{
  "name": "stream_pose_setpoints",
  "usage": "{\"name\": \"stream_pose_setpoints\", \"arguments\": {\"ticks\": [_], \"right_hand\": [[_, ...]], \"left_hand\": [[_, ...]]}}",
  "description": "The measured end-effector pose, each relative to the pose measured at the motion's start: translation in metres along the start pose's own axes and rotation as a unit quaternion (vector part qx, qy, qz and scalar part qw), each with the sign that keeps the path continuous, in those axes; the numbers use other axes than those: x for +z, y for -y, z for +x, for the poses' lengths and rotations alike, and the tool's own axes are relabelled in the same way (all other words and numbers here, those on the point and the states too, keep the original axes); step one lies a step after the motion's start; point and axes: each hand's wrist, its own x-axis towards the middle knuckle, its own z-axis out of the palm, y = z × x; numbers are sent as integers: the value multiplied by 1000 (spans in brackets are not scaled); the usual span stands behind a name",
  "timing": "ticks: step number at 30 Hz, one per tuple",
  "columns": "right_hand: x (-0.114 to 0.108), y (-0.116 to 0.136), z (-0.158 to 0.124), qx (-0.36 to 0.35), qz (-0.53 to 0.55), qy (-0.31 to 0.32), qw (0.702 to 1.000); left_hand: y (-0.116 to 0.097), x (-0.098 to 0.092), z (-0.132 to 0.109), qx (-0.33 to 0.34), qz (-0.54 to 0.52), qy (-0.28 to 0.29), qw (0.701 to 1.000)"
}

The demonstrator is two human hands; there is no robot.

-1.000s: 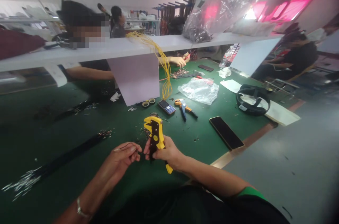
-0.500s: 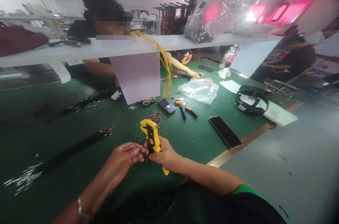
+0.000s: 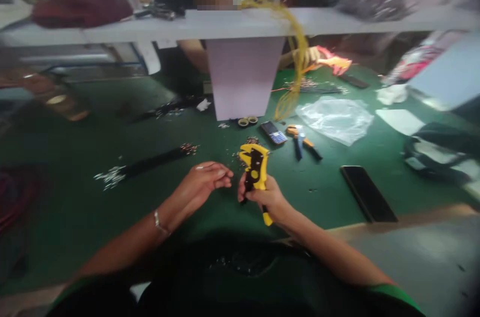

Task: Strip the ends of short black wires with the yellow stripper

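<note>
My right hand (image 3: pixel 267 198) is closed around the handles of a yellow and black wire stripper (image 3: pixel 255 169), held upright over the green table (image 3: pixel 75 207). My left hand (image 3: pixel 202 184) sits just left of the tool, its fingers pinched together on a thin wire that I can barely make out in the blur. A bracelet is on my left wrist. A bundle of black wires with bare metal ends (image 3: pixel 146 163) lies on the table to the left of my hands.
Beyond my hands lie a small keypad phone (image 3: pixel 272 132), orange and blue pliers (image 3: pixel 302 141), a clear plastic bag (image 3: pixel 335 119) and a black smartphone (image 3: pixel 367 193). Yellow wires (image 3: pixel 294 72) hang from a white shelf (image 3: pixel 240 22). A person sits opposite.
The view has swung left and blurred. My hands have drawn slightly apart, the left hand now pulled away from the stripper's jaws. The person opposite has shifted.
</note>
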Motion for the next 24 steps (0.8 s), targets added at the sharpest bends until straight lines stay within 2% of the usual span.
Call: {"name": "stream_pose_setpoints", "arguments": {"ticks": [6, 11, 16, 21, 24], "right_hand": [[-6, -10, -12, 44, 21, 27, 998], [-11, -14, -16, 2, -90, -3, 996], [-15, -25, -14, -33, -208, -38, 977], [-18, -30, -17, -42, -261, -30, 964], [-22, -31, -18, -24, -255, -26, 966]], "left_hand": [[-11, -13, 2, 36, -23, -27, 999], [-11, -18, 5, 50, -52, -22, 997], [-11, -22, 6, 58, -59, -27, 996], [-16, -23, 6, 66, -65, -25, 995], [-16, -24, 6, 66, -72, -18, 995]]}}
